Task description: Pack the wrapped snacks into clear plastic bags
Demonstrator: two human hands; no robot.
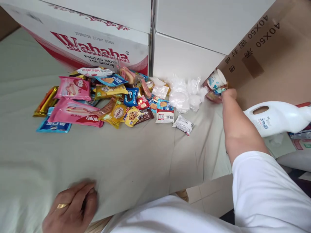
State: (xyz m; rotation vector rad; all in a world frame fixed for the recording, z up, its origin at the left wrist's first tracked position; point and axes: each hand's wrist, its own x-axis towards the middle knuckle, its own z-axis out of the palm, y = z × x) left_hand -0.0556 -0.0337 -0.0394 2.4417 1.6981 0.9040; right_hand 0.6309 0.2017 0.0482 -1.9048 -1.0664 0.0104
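At the bottom left, my left hand [73, 207] rests on the grey-green cloth, its fingers curled in, a gold ring on one finger, nothing visible in them. On the far right, my right hand [229, 94] reaches out with fingers closed at a small teal packet [220, 90]; its fingertips are partly hidden. Just behind it, a white paper cup [217, 78] with a blue pattern lies tilted above a reddish see-through wrapping [213, 96]. Left of that are clear plastic-wrapped pieces [179, 97] and a white printed packet [183, 124].
A pile of snacks, including a pink wafer pack [75, 111] and a yellow cookie packet [132, 116], lies before a Wahaha carton [97, 48]. White boxes [187, 55] stand behind. A brown carton [267, 64] and a white detergent bottle [279, 116] flank my right arm.
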